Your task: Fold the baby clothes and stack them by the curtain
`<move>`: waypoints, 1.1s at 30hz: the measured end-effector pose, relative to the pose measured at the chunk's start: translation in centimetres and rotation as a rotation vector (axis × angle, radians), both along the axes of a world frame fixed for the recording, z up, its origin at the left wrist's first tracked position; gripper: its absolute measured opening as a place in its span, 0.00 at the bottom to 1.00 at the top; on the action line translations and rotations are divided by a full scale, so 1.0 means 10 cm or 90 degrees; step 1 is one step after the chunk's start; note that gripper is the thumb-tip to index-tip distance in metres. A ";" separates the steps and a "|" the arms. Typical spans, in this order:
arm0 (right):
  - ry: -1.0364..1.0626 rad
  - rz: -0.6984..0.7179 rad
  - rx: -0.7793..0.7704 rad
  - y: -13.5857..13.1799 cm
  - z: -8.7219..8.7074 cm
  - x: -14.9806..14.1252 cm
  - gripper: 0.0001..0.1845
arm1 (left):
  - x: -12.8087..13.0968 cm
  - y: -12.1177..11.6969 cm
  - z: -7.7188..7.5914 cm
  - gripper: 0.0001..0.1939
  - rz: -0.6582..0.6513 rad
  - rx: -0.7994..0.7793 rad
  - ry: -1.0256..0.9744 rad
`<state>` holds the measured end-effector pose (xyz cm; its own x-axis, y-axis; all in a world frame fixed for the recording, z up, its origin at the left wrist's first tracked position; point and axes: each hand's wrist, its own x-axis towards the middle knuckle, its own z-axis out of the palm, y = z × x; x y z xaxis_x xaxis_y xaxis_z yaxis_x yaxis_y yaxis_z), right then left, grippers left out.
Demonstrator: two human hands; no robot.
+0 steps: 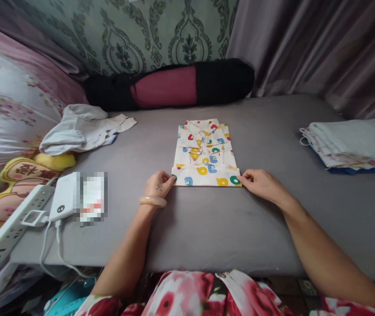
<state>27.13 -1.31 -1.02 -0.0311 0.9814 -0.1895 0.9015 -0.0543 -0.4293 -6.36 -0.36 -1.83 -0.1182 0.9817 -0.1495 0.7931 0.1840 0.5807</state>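
Note:
A small white garment [203, 153] printed with coloured letters lies folded into a narrow rectangle on the grey bed surface [207, 219], its collar pointing away from me. My left hand [158, 184], with a pale bangle on the wrist, pinches the near left corner of its folded hem. At the near right corner my right hand [257, 182] pinches the same hem. Both hands rest on the grey sheet with fingers closed on the cloth.
A crumpled white garment [82, 127] lies at the back left. A stack of folded clothes [351, 142] sits at the right. A black and pink bolster [170, 85] lies against the wall. A power strip [6, 228], a white charger [64, 197] and a yellow plush [16, 184] crowd the left edge.

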 end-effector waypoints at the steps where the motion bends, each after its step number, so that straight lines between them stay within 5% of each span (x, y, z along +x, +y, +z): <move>1: -0.012 -0.010 0.009 -0.01 0.01 -0.02 0.18 | 0.02 -0.01 -0.01 0.11 0.001 0.042 0.011; 6: -0.038 -0.073 0.163 -0.05 0.03 -0.19 0.19 | 0.17 -0.08 -0.04 0.13 -0.127 0.316 0.016; 9: -0.016 0.083 0.274 -0.09 0.00 -0.39 0.22 | 0.31 -0.12 -0.03 0.17 -0.301 0.377 0.038; 13: -0.068 0.299 0.265 -0.14 -0.06 -0.67 0.27 | 0.48 -0.13 -0.06 0.24 -0.427 0.337 0.130; 21: -0.116 0.370 0.187 -0.14 -0.14 -0.83 0.31 | 0.60 -0.11 -0.16 0.28 -0.423 0.226 0.258; 33: -0.094 0.374 0.158 -0.13 -0.17 -0.82 0.33 | 0.62 -0.09 -0.15 0.32 -0.431 0.169 0.259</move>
<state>18.94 -2.64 -2.73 -0.5670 0.8237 -0.0037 0.8012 0.5504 -0.2345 -0.19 -1.29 -3.34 0.5155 0.8565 0.0245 0.8403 -0.5109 0.1813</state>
